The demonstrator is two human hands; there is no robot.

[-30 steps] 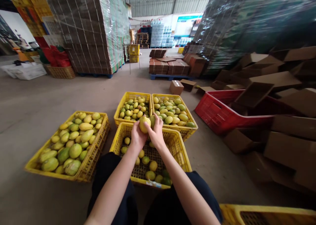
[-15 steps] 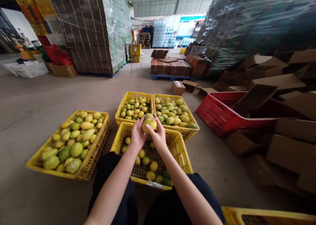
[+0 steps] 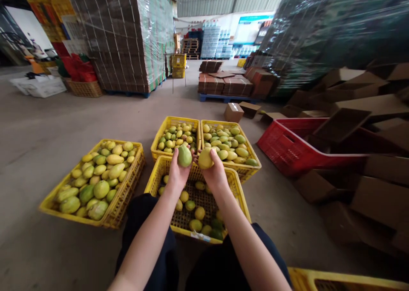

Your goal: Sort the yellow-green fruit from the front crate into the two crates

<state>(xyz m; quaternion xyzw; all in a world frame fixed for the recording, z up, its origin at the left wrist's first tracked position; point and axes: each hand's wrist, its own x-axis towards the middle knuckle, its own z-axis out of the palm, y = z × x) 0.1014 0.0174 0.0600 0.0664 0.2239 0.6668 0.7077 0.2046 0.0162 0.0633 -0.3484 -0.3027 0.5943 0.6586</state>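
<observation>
My left hand is closed around a green lemon. A rounder yellow lemon is in my right hand, its thumb on the near side. The two fruits are held side by side, a small gap between them, over the far end of a yellow plastic crate. Several yellow and green lemons lie scattered on that crate's floor. Beyond it, a yellow crate of smaller lemons adjoins another crate with longer, larger ones; my hands partly cover their near edges.
To the left stands a heaped yellow crate of larger fruit. A red crate and a pile of cardboard boxes take up the right. Another yellow crate shows at the bottom right. Wrapped pallet stacks rise farther back.
My hands were together with the yellow lemon in front, another fruit partly hidden behind it. They have moved apart, one lemon in each. The view has shifted slightly.
</observation>
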